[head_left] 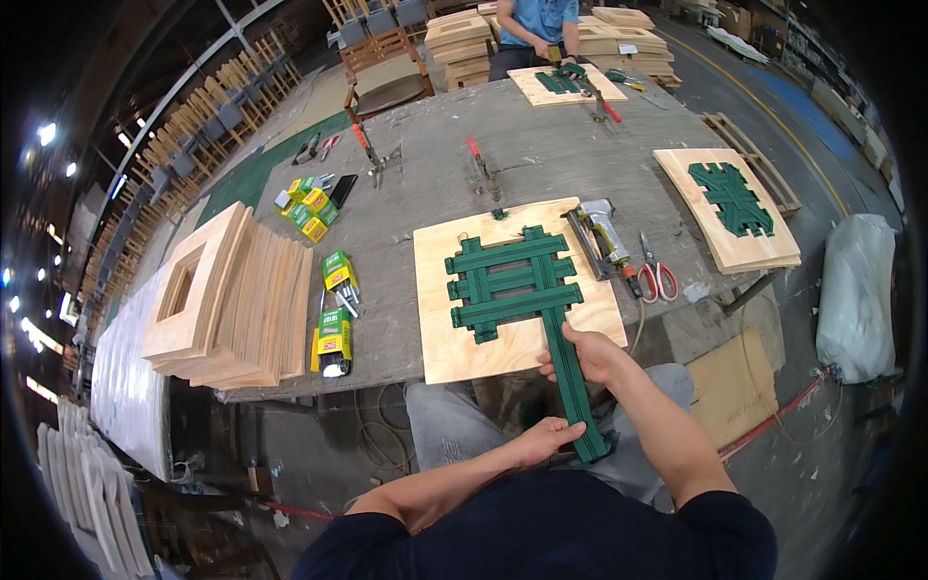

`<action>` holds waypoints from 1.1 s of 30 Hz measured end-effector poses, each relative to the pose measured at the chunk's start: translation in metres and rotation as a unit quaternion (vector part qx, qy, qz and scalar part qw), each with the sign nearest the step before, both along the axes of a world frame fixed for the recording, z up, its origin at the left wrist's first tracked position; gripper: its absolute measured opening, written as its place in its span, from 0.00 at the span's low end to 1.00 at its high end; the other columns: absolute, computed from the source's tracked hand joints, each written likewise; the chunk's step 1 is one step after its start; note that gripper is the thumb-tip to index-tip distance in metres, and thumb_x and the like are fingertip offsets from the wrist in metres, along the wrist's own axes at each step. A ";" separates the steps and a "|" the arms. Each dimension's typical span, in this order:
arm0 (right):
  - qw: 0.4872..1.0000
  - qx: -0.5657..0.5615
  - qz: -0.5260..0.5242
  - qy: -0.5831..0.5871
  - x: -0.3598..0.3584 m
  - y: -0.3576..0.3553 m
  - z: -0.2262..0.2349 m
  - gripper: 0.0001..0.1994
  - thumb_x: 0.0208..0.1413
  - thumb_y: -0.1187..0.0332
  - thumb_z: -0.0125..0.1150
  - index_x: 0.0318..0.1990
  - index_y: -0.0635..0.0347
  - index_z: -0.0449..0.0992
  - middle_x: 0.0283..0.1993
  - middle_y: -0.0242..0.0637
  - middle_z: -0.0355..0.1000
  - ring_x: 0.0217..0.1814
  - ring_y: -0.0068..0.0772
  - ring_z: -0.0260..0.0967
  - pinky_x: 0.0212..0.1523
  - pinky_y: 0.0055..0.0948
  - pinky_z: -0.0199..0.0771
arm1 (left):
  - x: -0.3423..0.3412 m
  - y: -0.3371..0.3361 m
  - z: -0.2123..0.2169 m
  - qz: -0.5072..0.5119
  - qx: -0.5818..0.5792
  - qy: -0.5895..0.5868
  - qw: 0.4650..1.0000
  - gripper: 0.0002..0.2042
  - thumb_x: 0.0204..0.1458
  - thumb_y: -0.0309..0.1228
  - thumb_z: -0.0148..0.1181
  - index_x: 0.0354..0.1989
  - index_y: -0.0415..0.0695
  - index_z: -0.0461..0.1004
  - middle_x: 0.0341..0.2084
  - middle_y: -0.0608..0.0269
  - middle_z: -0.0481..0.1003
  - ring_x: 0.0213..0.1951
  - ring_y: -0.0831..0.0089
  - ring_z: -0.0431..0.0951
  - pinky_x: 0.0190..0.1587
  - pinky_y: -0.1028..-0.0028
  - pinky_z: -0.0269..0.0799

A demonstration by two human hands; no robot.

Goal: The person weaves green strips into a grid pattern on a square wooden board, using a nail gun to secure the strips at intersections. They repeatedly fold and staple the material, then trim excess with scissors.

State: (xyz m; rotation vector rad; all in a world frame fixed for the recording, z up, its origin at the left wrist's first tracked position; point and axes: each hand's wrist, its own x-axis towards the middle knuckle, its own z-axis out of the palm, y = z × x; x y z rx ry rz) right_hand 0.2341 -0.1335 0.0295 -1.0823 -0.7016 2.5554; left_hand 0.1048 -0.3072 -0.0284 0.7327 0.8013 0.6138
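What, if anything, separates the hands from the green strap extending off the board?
Nothing visible: the right hand holds the green strap by the wooden board, the left hand near the strap's lower end.

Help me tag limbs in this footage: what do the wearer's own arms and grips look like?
The left grip and right grip are human hands without gloves. The forearms are bare, with no watch, bracelet or cable visible. The short sleeves are plain dark navy, without visible markings.
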 end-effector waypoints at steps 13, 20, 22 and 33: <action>0.960 0.149 -0.146 -0.186 -0.036 -0.028 -0.013 0.16 0.75 0.60 0.44 0.37 0.59 0.70 0.23 0.29 0.66 0.17 0.23 0.54 0.19 0.30 0.56 | -0.057 0.070 0.072 0.054 0.508 0.589 0.627 0.33 0.50 0.32 0.63 0.69 0.49 0.66 0.70 0.47 0.61 0.69 0.43 0.61 0.67 0.50 0.62; 0.913 0.245 -0.200 -0.257 -0.024 -0.061 -0.035 0.18 0.73 0.62 0.48 0.33 0.65 0.73 0.23 0.35 0.68 0.19 0.30 0.61 0.23 0.36 0.61 | -0.042 0.103 0.050 -0.033 0.572 0.614 0.542 0.44 0.51 0.41 0.64 0.78 0.54 0.51 0.78 0.64 0.49 0.77 0.45 0.46 0.75 0.37 0.40; 0.902 0.271 -0.208 -0.263 -0.028 -0.071 -0.038 0.17 0.73 0.62 0.48 0.33 0.64 0.73 0.23 0.34 0.67 0.22 0.28 0.61 0.24 0.34 0.61 | -0.047 0.103 0.043 -0.034 0.580 0.622 0.525 0.43 0.51 0.40 0.64 0.77 0.55 0.52 0.78 0.65 0.50 0.77 0.45 0.46 0.75 0.37 0.41; 0.898 0.286 -0.213 -0.259 -0.020 -0.097 -0.044 0.18 0.74 0.60 0.47 0.33 0.62 0.73 0.22 0.30 0.66 0.21 0.26 0.60 0.25 0.32 0.61 | -0.050 0.102 0.034 -0.037 0.627 0.614 0.478 0.36 0.54 0.33 0.60 0.74 0.61 0.61 0.75 0.72 0.58 0.76 0.46 0.51 0.72 0.34 0.43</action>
